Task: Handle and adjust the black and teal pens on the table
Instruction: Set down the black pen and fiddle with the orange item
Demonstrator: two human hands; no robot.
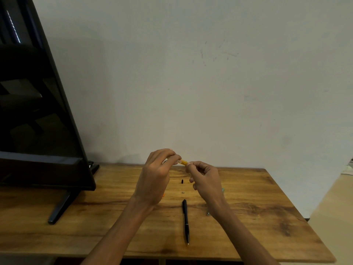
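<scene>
A black pen (185, 221) lies on the wooden table (257, 217), pointing toward me, between my two forearms. Raised above the table's far part, my left hand (155, 177) and my right hand (205, 181) both pinch a short yellow-orange pen piece (182, 161) at its two ends. A teal pen is mostly hidden under my right wrist; only a teal bit (222, 189) and a metal tip (208, 214) show. A small black cap (182, 181) and a tiny pale part (183, 192) lie on the table under my hands. An orange bit (163, 196) peeks out beside my left wrist.
A large black monitor (38, 111) on a stand (61, 205) fills the left side of the table. A pale wall rises right behind the table. The table's right edge drops to a light floor (332, 207).
</scene>
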